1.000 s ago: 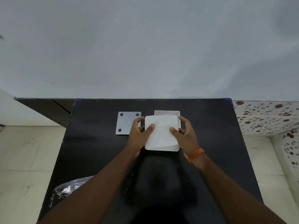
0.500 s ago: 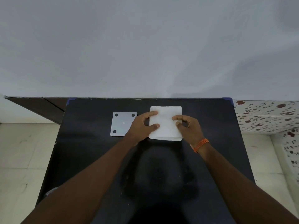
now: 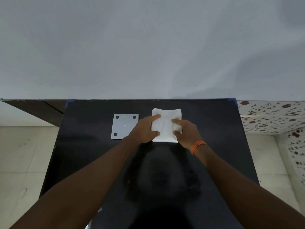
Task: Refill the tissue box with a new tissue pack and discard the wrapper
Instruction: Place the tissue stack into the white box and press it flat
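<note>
A stack of white tissues (image 3: 166, 119) sits at the far middle of the black table (image 3: 92, 156). It covers the spot where the white tissue box stood, and the box itself is hidden under it. My left hand (image 3: 144, 131) grips the stack's left edge, index finger on top and thumb at the near corner. My right hand (image 3: 185, 133), with an orange wrist thread, holds the right edge the same way. A grey square box plate (image 3: 124, 126) with black round feet lies flat just left of my left hand.
The table's far edge meets a plain pale wall. Tiled floor lies to the left and right, with a floral-patterned surface (image 3: 270, 116) beyond the right edge. A pale scrap (image 3: 99, 209) shows under my left forearm near the front.
Both hands carried the tissue stack away from me and set it over the white box, which was visible behind it a second ago. The view tilted up, so the plastic wrapper at the lower left dropped out of sight.
</note>
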